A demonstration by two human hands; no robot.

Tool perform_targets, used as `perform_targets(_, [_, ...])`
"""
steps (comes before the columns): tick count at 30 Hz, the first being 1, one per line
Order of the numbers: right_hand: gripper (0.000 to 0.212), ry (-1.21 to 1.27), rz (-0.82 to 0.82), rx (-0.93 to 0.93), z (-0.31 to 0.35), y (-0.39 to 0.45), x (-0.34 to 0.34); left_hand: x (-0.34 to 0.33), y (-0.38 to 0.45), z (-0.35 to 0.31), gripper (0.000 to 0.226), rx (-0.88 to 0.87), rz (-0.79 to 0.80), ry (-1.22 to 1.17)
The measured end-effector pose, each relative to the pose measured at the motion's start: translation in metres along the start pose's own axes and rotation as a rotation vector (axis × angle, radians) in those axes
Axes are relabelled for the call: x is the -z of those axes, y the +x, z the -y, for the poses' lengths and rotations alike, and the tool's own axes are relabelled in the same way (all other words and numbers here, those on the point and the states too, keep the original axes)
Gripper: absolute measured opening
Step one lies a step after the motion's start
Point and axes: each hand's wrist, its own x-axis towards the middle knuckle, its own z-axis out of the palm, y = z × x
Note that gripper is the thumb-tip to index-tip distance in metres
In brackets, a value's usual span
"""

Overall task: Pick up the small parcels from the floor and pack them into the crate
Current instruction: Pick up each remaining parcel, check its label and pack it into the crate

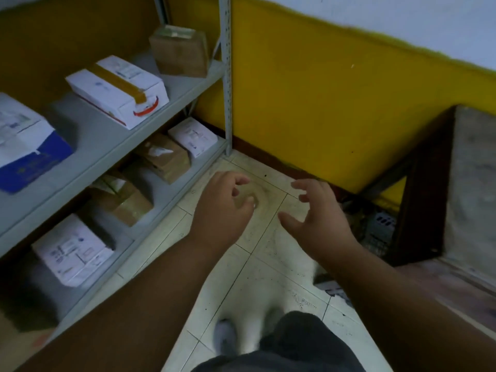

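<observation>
Pale tiled floor [268, 277] fills the middle of our view, and over it we hold out both bare hands, neither touching anything. Our left hand [228, 202] hangs with its fingers loosely curled and holds nothing; our right hand [319, 213] is spread, fingers and thumb apart, also holding nothing. Between and below the two hands we see only bare tile, so we cannot tell where the parcels on the floor lie. The parcels we can see sit to the left of our left hand, on a grey metal shelf unit [171, 103]. On the upper shelf a white box with a brown tape strip [118, 89] lies flat, its long side running from near-left to far-right along the shelf, and a brown cardboard box [179, 52] stands beyond it by the upright post. Nearest us on that shelf is a white and blue parcel [24, 143]. On the lower shelf, just left of our left hand, brown taped boxes [163, 157] and white labelled parcels [72, 251] lie in a row, their printed labels facing up. Beyond our right hand, under a dark wooden frame [426, 189], a dark perforated piece of plastic [381, 224] shows; we cannot tell whether it is the crate. The yellow wall [322, 103] stands behind both hands.
</observation>
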Motion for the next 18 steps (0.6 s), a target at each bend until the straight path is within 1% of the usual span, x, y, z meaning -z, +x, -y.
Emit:
perform_targets(5, [0.059,-0.074,0.017,0.047,-0.022,0.081,-0.007,-0.033,0.069,0.019,0.031,0.014,0.051,0.012])
perform_targets(7, [0.059,-0.07,0.031,0.061,-0.033,0.121,-0.017,-0.043,0.106,0.03,0.032,0.021,0.043,0.024])
perform_targets(10, [0.053,-0.035,0.054,0.057,-0.054,0.189,-0.048,-0.062,0.167,0.062,0.032,0.01,0.011,0.111])
perform_targets(13, [0.047,0.036,0.051,0.014,-0.085,0.26,-0.099,-0.094,0.23,0.109,0.033,0.01,-0.012,0.157])
perform_targets(15, [0.048,0.033,0.075,-0.012,-0.113,0.303,-0.146,-0.122,0.267,0.15,0.034,0.021,-0.008,0.166])
perform_targets(18, [0.051,-0.042,0.161,-0.032,-0.165,0.357,-0.233,-0.176,0.312,0.23,0.037,0.053,0.07,0.169])
